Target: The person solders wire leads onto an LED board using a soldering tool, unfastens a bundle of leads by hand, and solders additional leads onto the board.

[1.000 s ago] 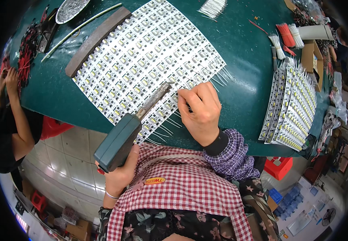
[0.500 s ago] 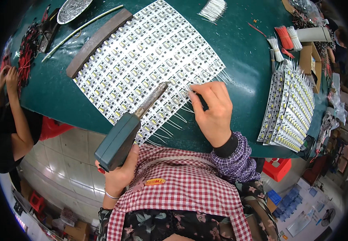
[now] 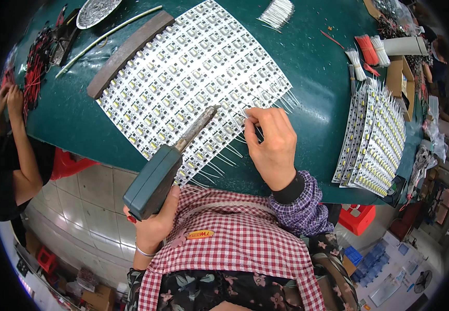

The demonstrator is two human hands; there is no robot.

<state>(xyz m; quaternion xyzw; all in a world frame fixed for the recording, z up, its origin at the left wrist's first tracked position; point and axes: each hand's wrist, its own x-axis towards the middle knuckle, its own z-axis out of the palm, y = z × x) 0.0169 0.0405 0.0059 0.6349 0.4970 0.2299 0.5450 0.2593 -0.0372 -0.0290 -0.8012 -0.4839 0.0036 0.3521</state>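
Note:
My left hand [image 3: 157, 223] is wrapped round the handle of a dark green soldering gun [image 3: 154, 179]. Its long, crusted metal tip reaches up over a white sheet of LED circuit boards [image 3: 183, 78], ending near a row of solder points. Just right of that tip, the thumb and forefinger of my right hand [image 3: 274, 147] are pinched on a thin white wire [image 3: 244, 112], mostly hidden by the fingers. More thin white wires [image 3: 228, 158] stick out from the sheet's lower right edge. Along its upper left edge lies a dark bar [image 3: 131, 54].
At right stands a stack of similar LED sheets [image 3: 372, 140], beside a cardboard box [image 3: 401, 85] and red and white wire bundles [image 3: 364, 49]. Loose white wires [image 3: 277, 13] and a metal dish [image 3: 96, 13] lie at the back. Another person's hands [image 3: 12, 101] are at far left.
My right hand has shifted very slightly to the left, its fingertips staying by the iron's tip. The soldering gun keeps its place on the sheet.

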